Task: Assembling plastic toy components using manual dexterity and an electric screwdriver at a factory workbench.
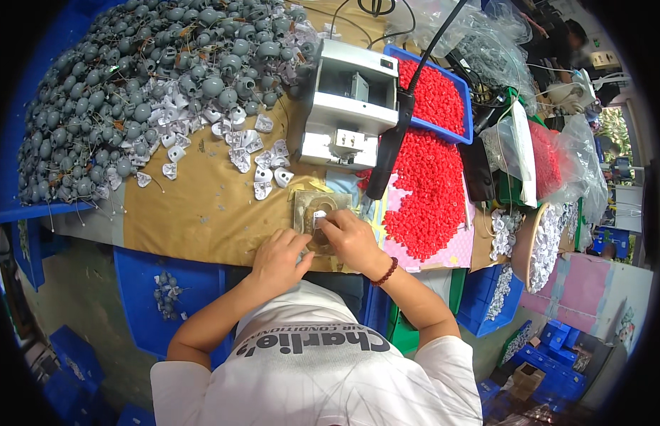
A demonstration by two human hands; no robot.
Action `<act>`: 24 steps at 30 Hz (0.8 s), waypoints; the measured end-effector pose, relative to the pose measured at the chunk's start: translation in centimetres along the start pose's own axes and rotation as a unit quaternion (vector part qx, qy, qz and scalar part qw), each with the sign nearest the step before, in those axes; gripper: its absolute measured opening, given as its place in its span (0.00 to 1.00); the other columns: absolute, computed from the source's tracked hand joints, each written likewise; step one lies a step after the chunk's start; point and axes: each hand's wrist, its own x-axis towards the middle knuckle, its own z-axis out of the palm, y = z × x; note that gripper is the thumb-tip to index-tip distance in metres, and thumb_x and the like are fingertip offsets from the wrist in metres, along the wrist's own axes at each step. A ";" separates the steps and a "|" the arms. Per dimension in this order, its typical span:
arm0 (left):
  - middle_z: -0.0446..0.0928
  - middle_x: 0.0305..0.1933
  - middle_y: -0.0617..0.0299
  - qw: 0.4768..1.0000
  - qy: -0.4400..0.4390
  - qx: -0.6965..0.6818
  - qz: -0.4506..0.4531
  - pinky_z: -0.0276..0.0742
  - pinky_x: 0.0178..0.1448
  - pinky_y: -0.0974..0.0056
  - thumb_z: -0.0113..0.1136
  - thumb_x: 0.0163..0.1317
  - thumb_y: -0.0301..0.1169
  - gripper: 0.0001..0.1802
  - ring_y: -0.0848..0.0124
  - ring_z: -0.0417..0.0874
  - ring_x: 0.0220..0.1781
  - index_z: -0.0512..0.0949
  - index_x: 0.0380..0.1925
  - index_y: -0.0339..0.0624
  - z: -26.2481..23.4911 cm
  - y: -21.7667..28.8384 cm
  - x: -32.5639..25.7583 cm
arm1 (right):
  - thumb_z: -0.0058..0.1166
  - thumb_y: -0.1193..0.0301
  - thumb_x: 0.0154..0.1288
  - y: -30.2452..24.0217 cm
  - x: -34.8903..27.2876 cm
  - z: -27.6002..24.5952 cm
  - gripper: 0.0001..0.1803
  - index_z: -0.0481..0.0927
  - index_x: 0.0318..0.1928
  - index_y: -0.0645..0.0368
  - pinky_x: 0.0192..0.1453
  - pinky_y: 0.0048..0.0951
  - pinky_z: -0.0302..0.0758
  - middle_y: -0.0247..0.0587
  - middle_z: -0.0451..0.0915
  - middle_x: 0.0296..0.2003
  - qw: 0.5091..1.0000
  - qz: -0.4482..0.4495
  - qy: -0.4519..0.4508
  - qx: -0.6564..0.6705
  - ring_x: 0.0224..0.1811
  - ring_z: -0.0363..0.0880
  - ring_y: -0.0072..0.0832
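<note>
Over the flat, square, brownish plate (301, 206), a small white plastic piece (319, 216) sits at the fingertips of the right hand (350, 239). Left of the plate, the brown-covered surface (195, 224) bears heaped round grey plastic parts (142, 82); right of it lie small red plastic pieces (429, 188). The left hand (279, 259) bends inward, thumb and fingers apart; the right's fingers bunch, though whether they pinch I cannot tell.

Blue bins (565, 383) lower right, cardboard box (526, 382) among them; clear plastic bags (486, 46) upper right.
</note>
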 end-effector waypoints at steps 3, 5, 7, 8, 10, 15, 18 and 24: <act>0.79 0.43 0.53 1.000 -0.007 0.023 0.002 0.77 0.52 0.52 0.70 0.59 0.30 0.18 0.53 0.80 0.48 0.82 0.49 0.39 0.1 -0.1 0.0 | 0.59 0.73 0.58 -0.1 0.5 -0.6 0.17 0.83 0.49 0.60 0.43 0.38 0.81 0.39 0.77 0.40 0.999 -0.021 -0.034 -0.033 0.44 0.80 0.38; 0.78 0.45 0.54 0.999 -0.009 0.045 0.005 0.76 0.55 0.51 0.70 0.58 0.30 0.18 0.53 0.79 0.50 0.82 0.50 0.40 0.2 -0.4 -0.1 | 0.58 0.71 0.59 -0.1 0.7 -1.2 0.18 0.83 0.51 0.59 0.44 0.37 0.80 0.38 0.76 0.39 0.995 -0.048 -0.057 -0.067 0.44 0.79 0.37; 0.78 0.49 0.54 0.996 0.010 0.085 0.015 0.74 0.59 0.48 0.69 0.58 0.29 0.20 0.52 0.78 0.54 0.81 0.52 0.41 0.2 -0.6 0.0 | 0.57 0.70 0.60 0.1 0.7 -1.9 0.19 0.83 0.53 0.58 0.46 0.37 0.80 0.37 0.76 0.40 0.989 -0.068 -0.079 -0.101 0.45 0.78 0.36; 0.77 0.52 0.53 0.993 0.027 0.112 0.021 0.72 0.62 0.46 0.69 0.58 0.29 0.22 0.52 0.77 0.57 0.81 0.54 0.42 0.1 -0.5 0.2 | 0.56 0.69 0.61 0.2 0.6 -2.2 0.20 0.83 0.54 0.57 0.47 0.36 0.79 0.37 0.76 0.41 0.987 -0.073 -0.090 -0.115 0.46 0.78 0.36; 0.76 0.59 0.52 0.986 0.057 0.153 0.039 0.69 0.67 0.43 0.69 0.57 0.29 0.26 0.51 0.74 0.63 0.80 0.58 0.43 0.2 -0.2 0.6 | 0.57 0.69 0.61 0.4 0.4 -2.5 0.21 0.83 0.55 0.56 0.48 0.36 0.79 0.38 0.77 0.42 0.988 -0.069 -0.089 -0.110 0.47 0.79 0.37; 0.72 0.68 0.49 0.977 0.055 0.200 0.056 0.63 0.72 0.36 0.69 0.57 0.31 0.31 0.51 0.68 0.73 0.77 0.63 0.44 2.7 0.6 1.4 | 0.63 0.76 0.59 1.9 -0.6 -3.2 0.22 0.83 0.56 0.57 0.51 0.38 0.81 0.44 0.79 0.46 0.994 0.030 -0.071 0.072 0.50 0.80 0.41; 0.73 0.67 0.50 0.973 0.052 0.217 0.061 0.63 0.72 0.34 0.68 0.58 0.33 0.30 0.52 0.68 0.75 0.77 0.62 0.43 3.1 0.4 1.4 | 0.64 0.80 0.59 2.3 -1.4 -3.5 0.20 0.82 0.54 0.60 0.52 0.38 0.81 0.46 0.79 0.47 0.969 0.131 -0.052 0.205 0.50 0.80 0.44; 0.75 0.65 0.49 0.970 0.058 0.219 0.087 0.65 0.71 0.37 0.67 0.59 0.31 0.26 0.53 0.69 0.75 0.79 0.60 0.42 3.2 -0.5 1.7 | 0.63 0.84 0.58 2.5 -1.6 -2.0 0.17 0.82 0.48 0.61 0.54 0.40 0.80 0.47 0.79 0.48 0.964 0.146 0.040 0.218 0.51 0.79 0.46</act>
